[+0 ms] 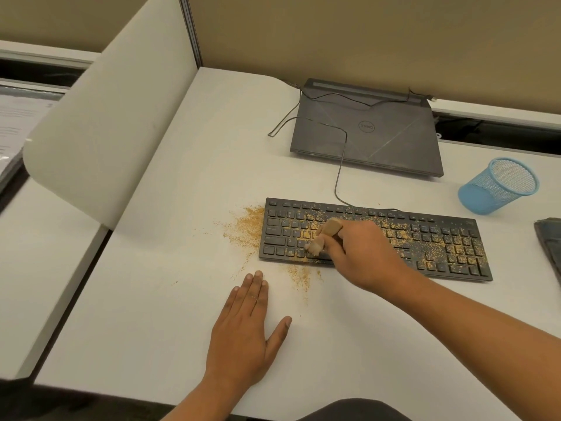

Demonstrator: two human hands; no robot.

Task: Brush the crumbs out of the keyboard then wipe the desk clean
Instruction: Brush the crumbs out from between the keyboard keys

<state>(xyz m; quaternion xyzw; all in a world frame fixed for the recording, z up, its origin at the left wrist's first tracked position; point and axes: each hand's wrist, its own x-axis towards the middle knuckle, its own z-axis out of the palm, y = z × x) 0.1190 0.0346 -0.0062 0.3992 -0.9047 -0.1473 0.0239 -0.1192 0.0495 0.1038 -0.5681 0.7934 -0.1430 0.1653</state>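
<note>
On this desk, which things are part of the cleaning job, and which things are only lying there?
For the job: keyboard; crumbs; brush, gripped by the right hand; desk, with the left hand resting flat on it.
Lying about: closed laptop; blue mesh cup; dark item at the right edge, cut off, so I cannot tell what it is.

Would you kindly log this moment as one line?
right hand grips brush on keyboard; left hand flat on desk; crumbs on both
</note>
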